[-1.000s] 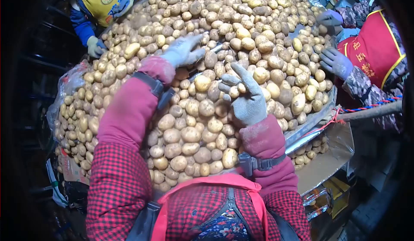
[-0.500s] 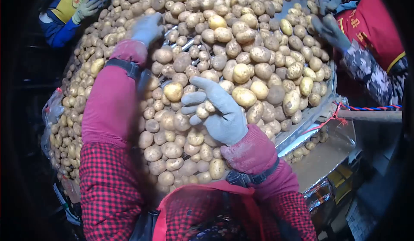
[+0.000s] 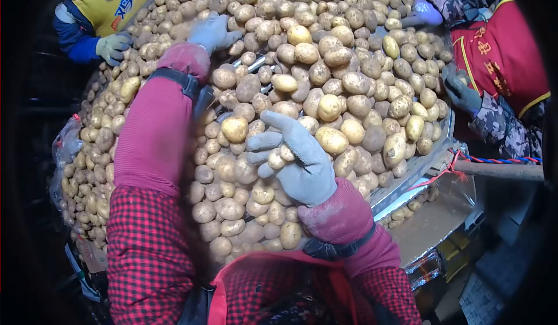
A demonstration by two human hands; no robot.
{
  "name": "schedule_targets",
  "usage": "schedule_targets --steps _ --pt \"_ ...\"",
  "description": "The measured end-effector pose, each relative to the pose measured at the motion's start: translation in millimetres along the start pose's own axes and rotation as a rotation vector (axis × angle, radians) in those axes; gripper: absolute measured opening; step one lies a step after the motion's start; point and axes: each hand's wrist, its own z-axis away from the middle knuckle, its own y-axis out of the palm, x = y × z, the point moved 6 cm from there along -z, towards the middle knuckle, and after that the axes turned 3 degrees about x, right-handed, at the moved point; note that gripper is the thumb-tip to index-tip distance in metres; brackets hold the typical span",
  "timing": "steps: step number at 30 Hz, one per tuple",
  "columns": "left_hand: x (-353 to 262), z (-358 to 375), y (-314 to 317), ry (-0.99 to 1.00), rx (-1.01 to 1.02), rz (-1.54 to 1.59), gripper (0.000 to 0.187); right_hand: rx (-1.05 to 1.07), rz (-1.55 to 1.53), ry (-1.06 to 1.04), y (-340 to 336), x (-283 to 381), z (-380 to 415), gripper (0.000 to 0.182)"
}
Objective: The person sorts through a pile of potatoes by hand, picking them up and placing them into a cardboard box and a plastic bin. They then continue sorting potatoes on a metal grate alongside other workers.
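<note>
A broad heap of potatoes (image 3: 232, 209) spreads under both of my hands. My left hand (image 3: 214, 32), in a grey-blue glove, reaches over the far left of the heap with thumb and fingers apart, touching potatoes; no potato shows in it. My right hand (image 3: 305, 165), gloved alike, is palm up above the near middle, its fingers curled around a couple of small potatoes (image 3: 281, 157). Between my hands, metal bars (image 3: 253, 67) show through a gap, with a pale yellow potato (image 3: 284, 82) beside it.
At the upper left, a person's gloved hand (image 3: 114, 48) rests at the heap's edge. Another person in a red apron (image 3: 503, 52) stands at the right, one glove (image 3: 462, 89) near the rim. A metal edge (image 3: 410, 179), red cord (image 3: 450, 168) and cardboard-like tray (image 3: 439, 220) lie lower right.
My left hand has shifted slightly right, its fingers more spread. The pale yellow potato now lies by the gap. The left person's hand has lowered; the right person's hands have parted.
</note>
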Motion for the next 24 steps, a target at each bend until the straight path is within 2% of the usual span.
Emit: schedule_targets --steps 1,3,5,7,9,12,16,20,22,24 --pt "1.1 3.4 -3.5 -0.006 -0.003 0.001 0.071 0.006 0.002 0.001 -1.6 -3.2 -1.1 0.054" --pt "-0.1 16.9 -10.8 0.078 -0.028 0.078 0.079 0.057 0.011 -0.092 -3.6 -6.6 -2.5 0.071" --pt "10.5 17.9 0.3 0.100 -0.002 0.104 0.079 0.044 0.033 -0.071 -1.4 -2.0 -2.2 0.071" --pt "11.2 27.6 4.0 0.270 -0.128 0.190 0.077 0.027 0.050 -0.043 -0.5 -2.3 -2.8 0.070" --pt "9.5 22.9 4.8 0.264 -0.162 0.243 0.071 0.037 0.026 -0.057 -1.2 -6.6 -2.8 0.069" --pt "5.2 12.0 3.6 0.140 -0.051 0.233 0.076 0.043 0.059 -0.069 -2.8 -4.3 -2.9 0.067" --pt "-3.0 16.9 -2.6 0.005 -0.028 0.167 0.078 0.027 0.095 -0.063 -2.1 -1.0 -3.2 0.066" --pt "2.7 20.8 2.1 0.034 -0.036 0.181 0.076 0.042 0.116 -0.100 -2.7 -2.8 -2.8 0.065" --pt "-2.1 28.3 1.5 0.106 -0.132 0.229 0.071 0.026 -0.011 -0.043 -2.3 -4.3 -2.9 0.064" --pt "-7.3 31.1 -1.4 0.097 -0.202 0.235 0.069 0.019 -0.030 -0.047 -1.6 -7.5 -2.9 0.064"
